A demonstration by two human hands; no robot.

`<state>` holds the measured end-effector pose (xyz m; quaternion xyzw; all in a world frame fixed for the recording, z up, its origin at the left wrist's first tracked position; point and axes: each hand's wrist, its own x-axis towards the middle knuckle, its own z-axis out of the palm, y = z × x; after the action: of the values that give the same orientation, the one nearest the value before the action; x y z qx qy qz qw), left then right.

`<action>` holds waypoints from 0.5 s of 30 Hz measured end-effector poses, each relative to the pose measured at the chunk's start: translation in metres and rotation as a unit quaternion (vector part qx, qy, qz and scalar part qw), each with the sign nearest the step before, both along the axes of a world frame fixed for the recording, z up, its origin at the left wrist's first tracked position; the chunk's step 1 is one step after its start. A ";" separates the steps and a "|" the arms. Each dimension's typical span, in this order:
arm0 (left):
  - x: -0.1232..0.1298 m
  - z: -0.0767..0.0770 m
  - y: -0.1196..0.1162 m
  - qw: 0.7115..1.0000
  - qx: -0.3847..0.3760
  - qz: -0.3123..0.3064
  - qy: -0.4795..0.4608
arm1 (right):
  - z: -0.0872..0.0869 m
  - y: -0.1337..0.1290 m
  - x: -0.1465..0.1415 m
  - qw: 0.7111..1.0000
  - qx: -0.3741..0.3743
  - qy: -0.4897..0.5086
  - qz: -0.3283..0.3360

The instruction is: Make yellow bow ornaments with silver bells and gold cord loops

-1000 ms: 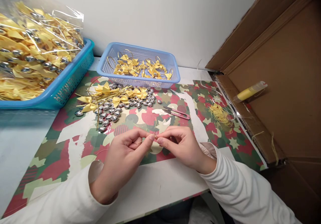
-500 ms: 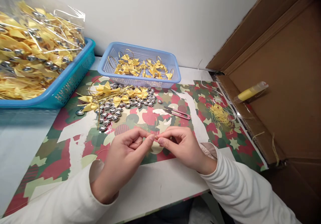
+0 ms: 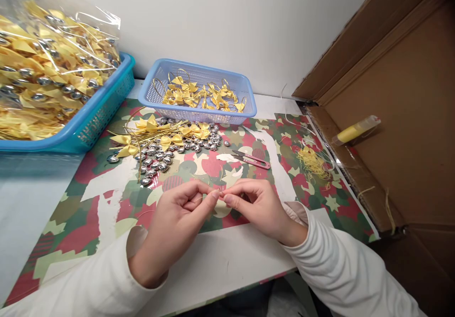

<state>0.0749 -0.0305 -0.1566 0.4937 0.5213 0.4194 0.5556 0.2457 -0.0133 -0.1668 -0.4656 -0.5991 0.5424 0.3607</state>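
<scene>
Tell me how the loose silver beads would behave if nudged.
The silver beads would probably roll, perhaps unevenly, since they look oval rather than truly round. Their smooth, shiny surfaces suggest they could slip from the fingers. Many lie crowded together, so pushing one might well shift its neighbours.

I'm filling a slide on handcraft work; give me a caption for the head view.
Two hands meet fingertip to fingertip before silver beads and yellow bows.

Two hands — one snipper, one tube
</scene>
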 end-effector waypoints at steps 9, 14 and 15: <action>-0.001 -0.002 0.000 1.000 -0.008 0.005 0.020 | 0.000 -0.001 0.000 1.000 -0.012 0.011 0.008; -0.001 -0.003 -0.001 1.000 0.001 0.007 0.022 | -0.001 -0.001 0.000 1.000 -0.018 0.022 0.005; -0.001 -0.003 -0.001 1.000 0.002 0.007 0.022 | -0.001 0.000 0.000 0.999 -0.021 0.024 0.003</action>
<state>0.0734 -0.0314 -0.1596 0.5004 0.5359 0.4129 0.5403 0.2459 -0.0137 -0.1683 -0.4579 -0.5806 0.5668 0.3633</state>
